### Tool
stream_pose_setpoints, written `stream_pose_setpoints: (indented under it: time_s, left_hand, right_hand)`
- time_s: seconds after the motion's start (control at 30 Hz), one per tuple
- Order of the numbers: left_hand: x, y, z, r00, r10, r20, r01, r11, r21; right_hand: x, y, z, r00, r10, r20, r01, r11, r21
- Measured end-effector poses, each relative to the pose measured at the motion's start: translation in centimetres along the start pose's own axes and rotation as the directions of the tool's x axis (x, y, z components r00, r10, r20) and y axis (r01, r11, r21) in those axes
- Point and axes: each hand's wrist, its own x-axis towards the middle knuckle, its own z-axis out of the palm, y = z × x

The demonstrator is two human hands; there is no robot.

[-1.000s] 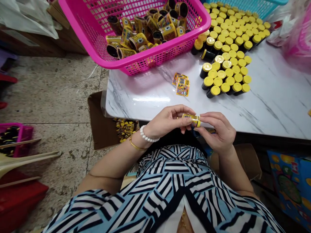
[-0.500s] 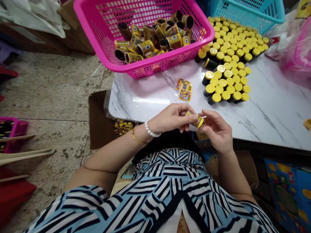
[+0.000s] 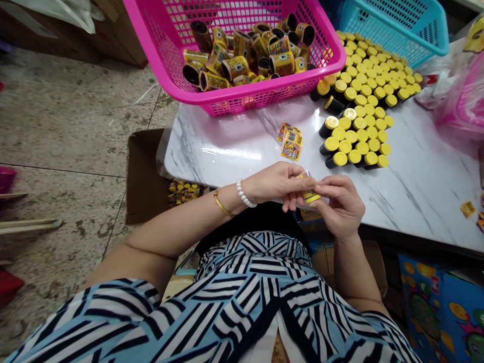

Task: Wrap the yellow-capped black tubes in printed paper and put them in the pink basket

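Observation:
Both my hands meet over the near edge of the marble table [image 3: 416, 166]. My left hand [image 3: 278, 182], with a pearl bracelet on the wrist, pinches a small yellow-capped tube [image 3: 309, 190] with a yellow printed label. My right hand [image 3: 340, 204] closes its fingers on the same tube from the right. A small pile of yellow labels [image 3: 290, 141] lies on the table just beyond my hands. Farther right stand several rows of black tubes with yellow caps [image 3: 363, 101].
A pink basket [image 3: 227, 96] holding several labelled tubes sits at the table's far left corner. A blue basket [image 3: 397, 25] stands behind the capped tubes. A cardboard box [image 3: 143, 171] with more tubes sits on the floor to the left. Loose labels [image 3: 468, 207] lie at the right.
The tube has turned between my fingers, its cap tilting down toward me. The view has shifted, so the table and baskets sit lower and more to the right in frame.

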Motion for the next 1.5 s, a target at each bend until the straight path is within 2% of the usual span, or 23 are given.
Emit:
stream_pose_setpoints:
  time_s: [0.1,0.17,0.27,0.37,0.43,0.5,0.57,0.67,0.77,0.83,0.97,1.03,1.1,1.17,1.2,1.3,1.33,1.37,1.4,1.43,1.47,1.5]
  left_hand:
    - [0.6,1.0,-0.3,0.997,-0.026,0.074,0.026,1.000,-0.005]
    - [1.3,2.6,-0.6,0.993,-0.049,0.110,0.049,0.999,-0.001]
    - [2.5,5.1,-0.9,0.997,-0.042,0.068,0.038,0.998,0.059]
    - [3.4,6.5,-1.0,0.999,0.001,0.042,-0.004,0.997,0.074]
    - [3.6,6.4,-1.2,0.997,0.016,0.070,-0.018,0.999,0.037]
    - [3.5,5.9,-1.7,0.994,0.019,0.109,-0.021,1.000,0.018]
    - [3.2,5.3,-2.2,0.993,0.017,0.120,-0.019,1.000,0.020]
    - [3.0,4.8,-2.7,0.997,-0.018,0.079,0.017,1.000,0.016]
    - [3.2,5.0,-2.9,0.998,-0.035,0.048,0.034,0.999,0.004]
    - [3.4,5.2,-3.1,0.999,-0.001,0.053,0.000,1.000,0.017]
    - [3.5,5.2,-3.4,0.995,0.089,0.044,-0.090,0.996,0.018]
    - [3.4,5.2,-3.4,0.994,0.105,0.011,-0.105,0.994,-0.002]
    - [3.3,5.1,-3.4,0.993,0.120,-0.012,-0.120,0.993,0.012]
    - [3.3,5.1,-3.4,0.989,0.148,-0.009,-0.147,0.987,0.070]
    - [3.4,5.1,-3.5,0.987,0.162,-0.002,-0.161,0.982,0.104]
    - [3.5,4.8,-3.8,0.980,0.195,0.038,-0.199,0.964,0.176]
    - [3.6,4.7,-3.9,0.976,0.212,0.055,-0.219,0.957,0.189]
    - [3.7,4.5,-4.0,0.968,0.241,0.072,-0.250,0.947,0.200]
    - [3.7,4.4,-4.1,0.956,0.280,0.089,-0.293,0.932,0.212]
    - [3.8,4.2,-4.2,0.941,0.323,0.106,-0.339,0.913,0.228]
    - [3.8,4.1,-4.2,0.923,0.365,0.123,-0.384,0.890,0.247]
    - [3.8,4.1,-4.2,0.906,0.400,0.139,-0.423,0.865,0.269]
  right_hand:
    - [0.3,0.4,-0.2,0.995,-0.063,-0.074,0.056,0.994,-0.093]
    - [1.0,0.4,-0.5,0.988,-0.068,-0.142,0.057,0.995,-0.078]
    - [2.5,0.2,-1.1,0.988,-0.051,-0.143,0.043,0.997,-0.060]
    - [3.8,-0.3,-1.7,0.985,-0.120,-0.126,0.100,0.983,-0.156]
    - [4.2,-0.5,-1.8,0.976,-0.150,-0.156,0.122,0.977,-0.173]
    - [4.3,-0.4,-1.6,0.979,-0.128,-0.161,0.105,0.984,-0.142]
    - [4.2,-0.3,-1.2,0.988,-0.105,-0.109,0.090,0.986,-0.137]
    - [4.1,-0.1,-0.6,0.992,-0.115,-0.049,0.104,0.977,-0.186]
    - [4.0,-0.1,0.0,0.982,-0.165,-0.095,0.142,0.966,-0.215]
    - [3.9,-0.1,0.4,0.974,-0.175,-0.141,0.142,0.965,-0.219]
    - [3.0,0.1,1.6,0.971,-0.051,-0.233,0.000,0.977,-0.214]
    - [2.6,0.3,2.3,0.968,0.030,-0.247,-0.081,0.977,-0.197]
    - [2.3,0.4,2.9,0.968,0.062,-0.242,-0.113,0.972,-0.207]
    - [2.2,0.1,3.0,0.968,0.022,-0.251,-0.089,0.962,-0.259]
    - [2.2,-0.1,2.9,0.966,-0.036,-0.256,-0.048,0.948,-0.316]
    - [2.4,-1.2,2.2,0.941,-0.281,-0.189,0.126,0.809,-0.575]
    - [2.4,-1.4,2.0,0.929,-0.336,-0.155,0.167,0.756,-0.633]
    - [2.4,-1.6,1.9,0.927,-0.345,-0.145,0.175,0.743,-0.646]
    - [2.4,-1.5,1.9,0.937,-0.299,-0.179,0.135,0.785,-0.604]
    - [2.4,-1.4,2.1,0.952,-0.188,-0.243,0.045,0.867,-0.496]
    - [2.4,-1.2,2.3,0.955,-0.015,-0.297,-0.086,0.942,-0.324]
    - [2.3,-0.9,2.5,0.931,0.189,-0.314,-0.234,0.966,-0.112]
